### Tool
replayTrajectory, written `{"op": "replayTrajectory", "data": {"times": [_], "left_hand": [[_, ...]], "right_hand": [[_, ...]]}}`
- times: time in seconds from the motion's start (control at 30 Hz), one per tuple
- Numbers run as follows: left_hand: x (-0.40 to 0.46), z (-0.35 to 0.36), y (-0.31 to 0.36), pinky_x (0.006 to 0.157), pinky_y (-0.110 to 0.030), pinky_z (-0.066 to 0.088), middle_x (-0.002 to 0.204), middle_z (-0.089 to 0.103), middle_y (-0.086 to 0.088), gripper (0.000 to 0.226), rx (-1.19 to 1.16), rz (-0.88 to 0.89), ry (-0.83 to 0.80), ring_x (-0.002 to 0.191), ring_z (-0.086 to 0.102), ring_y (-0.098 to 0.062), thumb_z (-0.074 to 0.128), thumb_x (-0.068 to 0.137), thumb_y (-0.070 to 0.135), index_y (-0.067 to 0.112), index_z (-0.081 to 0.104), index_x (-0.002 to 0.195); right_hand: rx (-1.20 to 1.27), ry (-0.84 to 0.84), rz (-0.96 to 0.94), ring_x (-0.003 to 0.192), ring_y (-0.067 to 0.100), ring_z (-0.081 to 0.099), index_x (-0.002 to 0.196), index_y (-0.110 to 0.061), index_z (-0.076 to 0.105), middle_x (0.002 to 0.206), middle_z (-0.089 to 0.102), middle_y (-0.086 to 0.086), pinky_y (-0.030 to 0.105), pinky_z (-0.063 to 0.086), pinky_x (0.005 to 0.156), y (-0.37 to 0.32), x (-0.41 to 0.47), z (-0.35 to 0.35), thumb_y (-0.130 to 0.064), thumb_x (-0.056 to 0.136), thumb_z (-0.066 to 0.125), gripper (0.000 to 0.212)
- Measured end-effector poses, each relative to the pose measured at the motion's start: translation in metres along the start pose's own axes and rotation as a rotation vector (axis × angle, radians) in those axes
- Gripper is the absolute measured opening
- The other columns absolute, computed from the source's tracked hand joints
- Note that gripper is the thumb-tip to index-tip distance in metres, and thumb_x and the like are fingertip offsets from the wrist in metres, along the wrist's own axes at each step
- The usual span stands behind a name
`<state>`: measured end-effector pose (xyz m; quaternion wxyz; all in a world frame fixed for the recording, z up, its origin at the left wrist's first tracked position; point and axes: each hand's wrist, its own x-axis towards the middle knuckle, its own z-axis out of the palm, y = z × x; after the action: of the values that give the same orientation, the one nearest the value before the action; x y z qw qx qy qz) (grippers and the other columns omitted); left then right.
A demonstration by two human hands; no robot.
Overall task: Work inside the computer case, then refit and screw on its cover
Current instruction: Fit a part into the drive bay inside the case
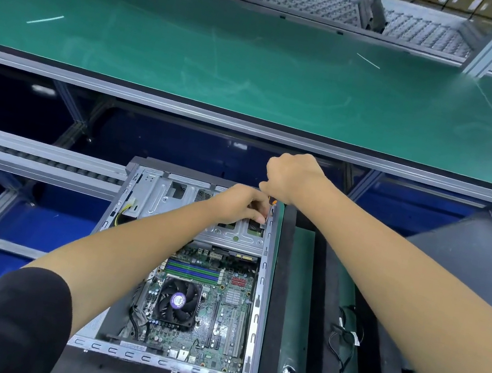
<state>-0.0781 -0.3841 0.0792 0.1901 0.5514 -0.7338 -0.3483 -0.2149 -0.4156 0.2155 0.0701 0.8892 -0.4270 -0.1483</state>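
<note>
Fingers of the right hand (292, 177) curl round an orange-tipped screwdriver (271, 202); the left hand (240, 204) pinches near its tip at the drive cage. Computer case (128, 351) lies open on the worktop (300, 259), holding motherboard (229, 306) and fan (177, 303); fan label unreadable.

No legible text anywhere.
The round purple sticker (178, 300) on the black cooler fan, below the left hand (240, 204), carries print too small to read; so does the white tag (355, 338) on the black cable below the right forearm.
</note>
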Motion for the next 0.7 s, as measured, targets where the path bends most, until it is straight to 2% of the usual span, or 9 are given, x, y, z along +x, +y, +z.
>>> {"op": "replayTrajectory", "data": {"times": [0.1, 0.2, 0.27, 0.33, 0.43, 0.5, 0.57, 0.7], "left_hand": [[0.001, 0.003, 0.003, 0.077, -0.022, 0.051, 0.089, 0.075, 0.007, 0.01, 0.026, -0.002, -0.002, 0.082, 0.066, -0.003, 0.081, 0.086, 0.021, 0.015, 0.073, 0.087], [0.004, 0.005, 0.008, 0.075, -0.03, 0.049, 0.088, 0.073, 0.007, 0.015, 0.124, -0.018, 0.005, 0.082, 0.064, -0.009, 0.075, 0.091, 0.026, 0.013, 0.071, 0.084], [0.005, 0.005, 0.01, 0.077, -0.032, 0.049, 0.094, 0.074, 0.004, 0.017, 0.186, -0.024, -0.009, 0.086, 0.065, -0.015, 0.072, 0.094, 0.025, 0.016, 0.066, 0.08], [0.006, 0.005, 0.012, 0.075, -0.028, 0.047, 0.093, 0.074, 0.009, 0.014, 0.207, -0.016, -0.009, 0.087, 0.065, -0.012, 0.069, 0.095, 0.02, 0.019, 0.067, 0.081], [0.007, 0.006, 0.013, 0.071, -0.016, 0.044, 0.088, 0.07, 0.015, 0.02, 0.233, -0.028, -0.008, 0.085, 0.066, -0.006, 0.061, 0.095, 0.009, 0.022, 0.067, 0.08], [0.007, 0.01, 0.012, 0.084, -0.022, 0.053, 0.092, 0.069, 0.012, 0.027, 0.215, -0.028, -0.019, 0.086, 0.069, -0.005, 0.053, 0.096, 0.0, 0.019, 0.065, 0.081], [0.005, 0.012, 0.009, 0.089, -0.024, 0.053, 0.093, 0.065, 0.013, 0.026, 0.187, 0.0, -0.021, 0.086, 0.067, -0.003, 0.052, 0.097, -0.002, 0.017, 0.064, 0.084], [0.001, 0.011, 0.006, 0.072, -0.022, 0.046, 0.094, 0.071, 0.009, 0.015, 0.163, 0.018, -0.005, 0.084, 0.064, -0.008, 0.072, 0.093, 0.025, 0.024, 0.057, 0.091]], "right_hand": [[0.048, -0.026, 0.036, 0.061, 0.018, 0.049, 0.071, -0.019, 0.047, 0.071, 0.051, -0.001, 0.035, 0.041, 0.064, 0.0, 0.001, 0.001, -0.04, 0.101, 0.046, 0.037], [0.05, -0.055, 0.027, 0.063, 0.018, 0.052, 0.08, -0.014, 0.052, 0.073, 0.057, -0.002, 0.032, 0.035, 0.057, 0.003, 0.001, -0.001, -0.041, 0.1, 0.047, 0.034], [0.034, -0.081, -0.044, 0.066, 0.02, 0.053, 0.097, -0.015, 0.038, 0.077, 0.058, -0.001, 0.031, 0.033, 0.054, 0.009, 0.0, -0.003, -0.04, 0.096, 0.052, 0.028], [0.059, -0.103, -0.157, 0.067, 0.021, 0.053, 0.102, -0.019, 0.033, 0.078, 0.059, 0.0, 0.032, 0.033, 0.055, 0.017, -0.001, -0.005, -0.025, 0.088, 0.059, 0.03], [0.107, -0.055, -0.28, 0.064, 0.017, 0.048, 0.092, -0.021, 0.046, 0.073, 0.054, -0.004, 0.031, 0.029, 0.054, 0.026, -0.001, -0.004, -0.014, 0.083, 0.061, 0.018], [0.153, -0.044, -0.259, 0.065, 0.019, 0.049, 0.085, -0.019, 0.051, 0.07, 0.053, -0.004, 0.03, 0.031, 0.054, 0.03, 0.0, -0.003, -0.019, 0.085, 0.062, 0.011], [0.136, -0.033, -0.213, 0.063, 0.02, 0.049, 0.077, -0.017, 0.052, 0.068, 0.052, -0.003, 0.03, 0.031, 0.053, 0.032, 0.002, -0.001, -0.027, 0.088, 0.06, 0.016], [-0.002, 0.034, -0.156, 0.057, 0.024, 0.045, 0.064, -0.015, 0.046, 0.064, 0.05, 0.0, 0.03, 0.03, 0.052, 0.029, 0.004, 0.004, -0.037, 0.094, 0.051, 0.037]]}}
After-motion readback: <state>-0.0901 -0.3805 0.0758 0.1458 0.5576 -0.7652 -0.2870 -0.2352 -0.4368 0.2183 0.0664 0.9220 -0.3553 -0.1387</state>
